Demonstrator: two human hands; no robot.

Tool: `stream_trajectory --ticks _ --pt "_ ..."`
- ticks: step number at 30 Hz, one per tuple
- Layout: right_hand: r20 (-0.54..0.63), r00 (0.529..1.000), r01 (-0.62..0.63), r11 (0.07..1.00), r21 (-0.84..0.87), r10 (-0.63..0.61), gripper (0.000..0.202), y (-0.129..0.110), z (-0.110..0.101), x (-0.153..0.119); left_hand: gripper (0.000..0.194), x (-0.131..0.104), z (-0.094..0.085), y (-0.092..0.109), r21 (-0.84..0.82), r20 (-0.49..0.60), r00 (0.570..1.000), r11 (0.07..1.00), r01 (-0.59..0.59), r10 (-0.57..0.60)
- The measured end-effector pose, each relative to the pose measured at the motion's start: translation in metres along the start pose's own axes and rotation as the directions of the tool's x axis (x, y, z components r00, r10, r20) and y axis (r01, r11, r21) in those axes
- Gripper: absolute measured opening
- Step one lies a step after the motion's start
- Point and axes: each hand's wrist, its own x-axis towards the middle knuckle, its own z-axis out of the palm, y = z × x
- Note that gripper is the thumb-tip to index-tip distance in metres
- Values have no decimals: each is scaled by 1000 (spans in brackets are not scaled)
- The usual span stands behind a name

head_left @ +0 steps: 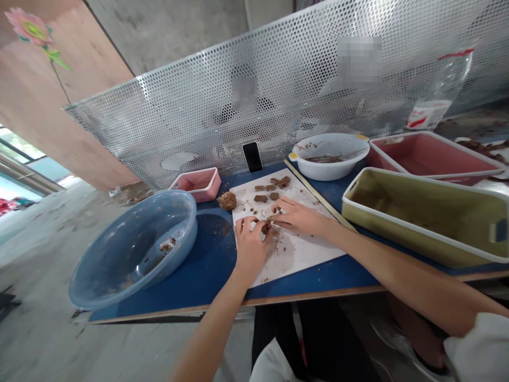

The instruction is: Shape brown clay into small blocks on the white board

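Over a white sheet on the blue table, my left hand curls its fingers round a small brown clay piece. The fingertips of my right hand reach the same piece from the right. Several brown clay blocks lie on the sheet beyond my hands, with crumbs scattered about. A rough brown lump rests at the sheet's left edge.
A large blue basin stands left, a small pink basket behind it. A phone leans against the perforated metal screen. On the right are a white basin, a green bin and a red bin.
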Motion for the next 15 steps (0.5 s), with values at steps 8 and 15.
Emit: stream_trajectory --ticks 8,15 --pt "20 1000 22 999 -36 -22 32 -1 -4 1 8 0 2 -1 -14 13 1000 1000 12 -12" --pt "43 999 23 1000 -12 -23 31 -1 -5 2 8 0 1 -1 -16 8 1000 1000 11 -11"
